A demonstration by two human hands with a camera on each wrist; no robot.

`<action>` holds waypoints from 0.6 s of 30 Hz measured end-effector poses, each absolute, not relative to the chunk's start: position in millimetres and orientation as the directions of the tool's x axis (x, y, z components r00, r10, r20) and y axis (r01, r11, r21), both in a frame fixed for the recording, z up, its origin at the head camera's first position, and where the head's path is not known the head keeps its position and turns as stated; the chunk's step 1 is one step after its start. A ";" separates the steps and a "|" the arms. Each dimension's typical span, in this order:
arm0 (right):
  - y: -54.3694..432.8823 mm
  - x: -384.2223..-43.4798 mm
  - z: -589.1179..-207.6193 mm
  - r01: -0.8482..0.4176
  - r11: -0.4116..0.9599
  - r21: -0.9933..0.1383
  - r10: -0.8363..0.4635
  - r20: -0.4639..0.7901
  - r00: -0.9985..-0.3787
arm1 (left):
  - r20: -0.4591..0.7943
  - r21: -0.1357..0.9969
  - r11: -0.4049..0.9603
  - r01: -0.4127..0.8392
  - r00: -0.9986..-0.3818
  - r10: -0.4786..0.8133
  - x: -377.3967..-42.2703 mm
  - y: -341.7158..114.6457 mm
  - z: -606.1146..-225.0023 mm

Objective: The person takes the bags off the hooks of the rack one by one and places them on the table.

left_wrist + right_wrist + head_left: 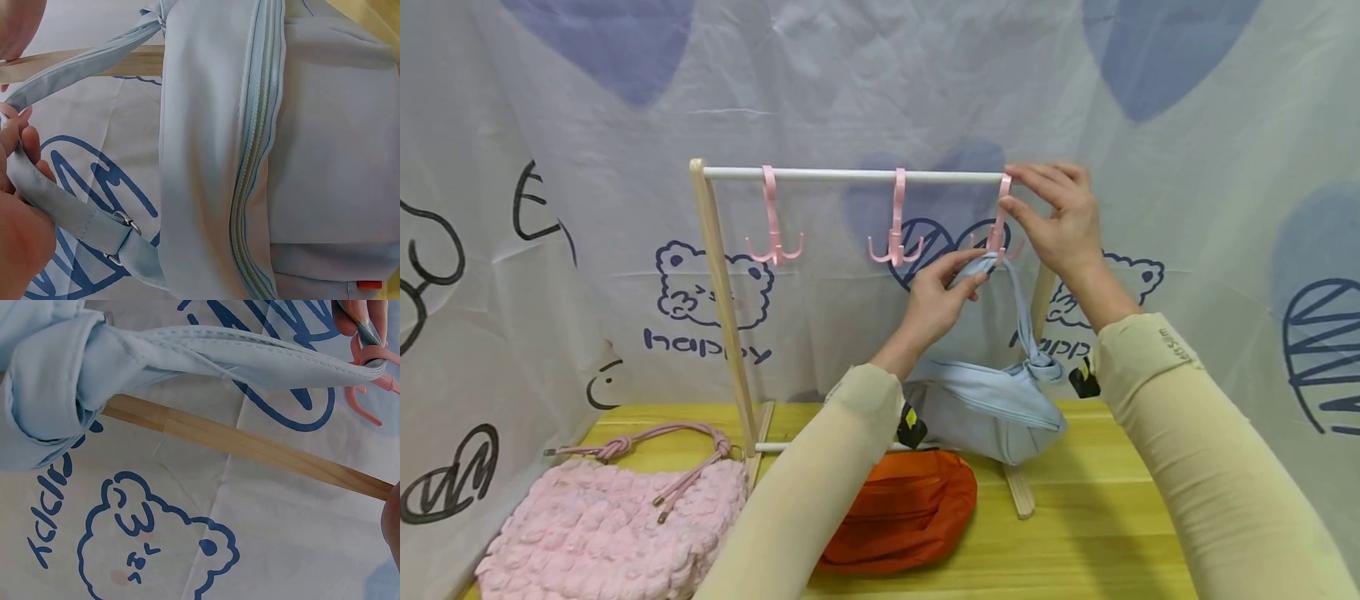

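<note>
Currently the left hand point(938, 293) pinches the blue strap point(262, 361) at the prongs of the rightmost pink hook point(1000, 222), whose upper stem the right hand point(1062, 221) clamps; the bag point(992, 407) hangs below (long axis left to right), nearer the left hand.

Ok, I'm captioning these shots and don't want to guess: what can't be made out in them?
Orange bag: head view, left end hidden behind the left sleeve.
Pink bag: head view, bottom cut off by the lower edge.
Rack's right post: head view, top hidden behind the right hand.
Blue bag: right wrist view, mostly cut off by the left edge.
Red tag: left wrist view, too small to show any lettering.
</note>
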State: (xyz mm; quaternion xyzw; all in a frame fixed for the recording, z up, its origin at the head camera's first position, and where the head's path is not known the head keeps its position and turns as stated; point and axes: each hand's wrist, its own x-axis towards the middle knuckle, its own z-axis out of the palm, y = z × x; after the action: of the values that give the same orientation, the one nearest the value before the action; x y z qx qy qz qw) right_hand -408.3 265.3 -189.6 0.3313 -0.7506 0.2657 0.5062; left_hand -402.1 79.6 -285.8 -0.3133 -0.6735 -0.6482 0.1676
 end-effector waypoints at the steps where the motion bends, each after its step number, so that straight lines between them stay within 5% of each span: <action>1: 265.4 -408.4 -189.6 -0.767 0.638 -0.066 -0.226 0.936 -0.269 | 0.632 0.768 -0.037 0.639 -0.749 0.199 -402.1 79.8 -285.6; 18: 265.1 -408.5 -190.5 -0.757 0.649 -0.076 -0.213 0.937 -0.276 | 0.626 0.780 -0.091 0.620 -0.773 0.100 -398.8 81.2 -279.8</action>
State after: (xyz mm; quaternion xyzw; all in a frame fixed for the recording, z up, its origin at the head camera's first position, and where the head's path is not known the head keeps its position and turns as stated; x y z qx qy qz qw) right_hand -408.5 265.1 -190.5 0.3221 -0.7526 0.2678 0.5081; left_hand -398.8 81.2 -279.8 -0.2782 -0.6467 -0.6843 0.1898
